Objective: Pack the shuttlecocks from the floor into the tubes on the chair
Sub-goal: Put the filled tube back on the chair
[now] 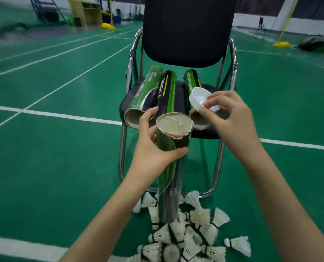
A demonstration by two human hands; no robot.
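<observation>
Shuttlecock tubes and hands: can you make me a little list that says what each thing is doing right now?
left hand: grips the held tube near its open top, keeping it upright
right hand: pinches a white cap, off the tube
held tube's top: open, rim torn
tubes on chair: three, lying on the seat with open ends toward the camera
chair: black, metal frame
shuttlecocks: white pile on the green floor below the held tube

Both hands (153, 146) (231, 118) raised, gripping.
</observation>
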